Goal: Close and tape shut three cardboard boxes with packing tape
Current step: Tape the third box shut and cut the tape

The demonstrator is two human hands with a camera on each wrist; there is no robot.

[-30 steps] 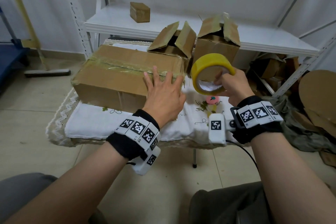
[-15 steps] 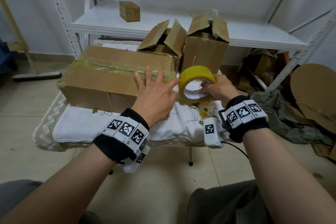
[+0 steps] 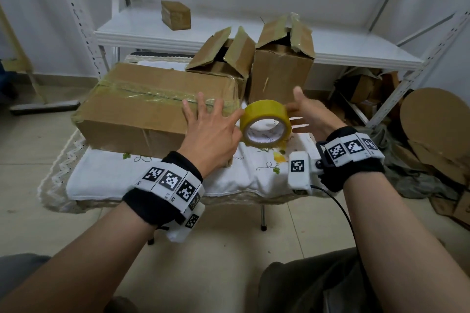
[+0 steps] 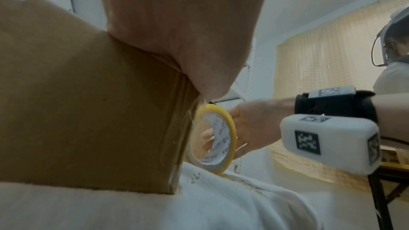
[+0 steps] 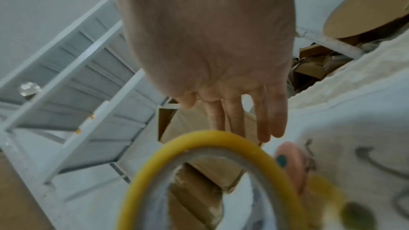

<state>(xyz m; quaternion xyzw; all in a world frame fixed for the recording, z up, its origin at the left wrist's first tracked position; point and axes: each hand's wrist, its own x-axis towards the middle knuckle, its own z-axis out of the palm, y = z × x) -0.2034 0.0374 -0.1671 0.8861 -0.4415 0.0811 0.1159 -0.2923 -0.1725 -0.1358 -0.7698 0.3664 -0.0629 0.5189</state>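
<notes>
A large cardboard box (image 3: 142, 109), its top seam taped, lies on the left of the cloth-covered table (image 3: 122, 180). My left hand (image 3: 211, 129) rests flat on its near right corner, fingers spread; in the left wrist view the palm presses the box (image 4: 88, 111). A yellow roll of packing tape (image 3: 265, 123) stands on edge on the cloth just right of that hand. My right hand (image 3: 307, 114) is open beside the roll, fingers straight (image 5: 243, 120) behind its rim (image 5: 199, 139). Two smaller boxes, flaps up, stand behind: one low (image 3: 223, 58), one tall (image 3: 279, 71).
A white metal shelf (image 3: 356, 56) runs behind the table with a small closed box (image 3: 176, 15) on it. Cardboard scraps and a round cardboard disc (image 3: 432, 119) pile up at the right. A pink object (image 5: 289, 160) lies on the cloth near the roll.
My right hand brought the tape roll down from mid-air, stood it on the cloth and let go, its fingers now straight. The left hand stayed on the big box.
</notes>
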